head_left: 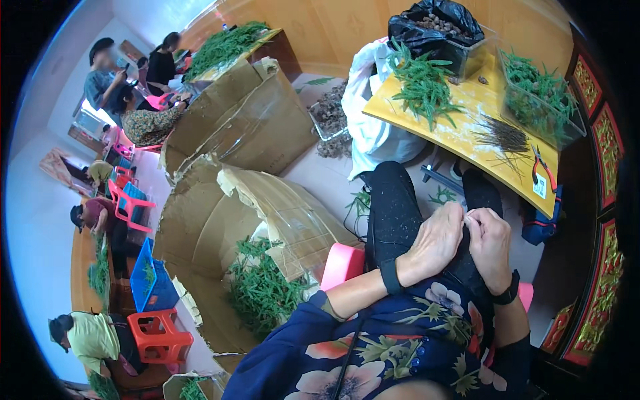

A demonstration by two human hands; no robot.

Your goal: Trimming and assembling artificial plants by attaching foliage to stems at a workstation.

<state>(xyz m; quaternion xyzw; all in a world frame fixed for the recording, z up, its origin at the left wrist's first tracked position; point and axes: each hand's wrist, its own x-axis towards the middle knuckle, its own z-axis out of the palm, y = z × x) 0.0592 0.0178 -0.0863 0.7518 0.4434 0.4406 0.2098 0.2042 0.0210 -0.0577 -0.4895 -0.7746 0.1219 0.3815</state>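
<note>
While the person sat with both hands drawn together over the lap, the left hand (437, 243) and the right hand (490, 243) touched at the fingertips, pinched closed on something too small to make out. Both wrists wore dark bands, above black trousers and a floral top. Ahead stood a yellow table (467, 137) carrying a heap of green sprigs (423, 87), a bundle of thin dark stems (503, 137), red-handled pliers (543, 167) near its edge, and a clear bin (543, 100) of more greenery. A black bag (437, 27) sat in another bin at the far end, with a white sack (373, 133) beside the table. To the left, on the pale floor, torn cardboard boxes (227, 200) held more sprigs. Further left, other people sat on pink and red stools, working.
</note>
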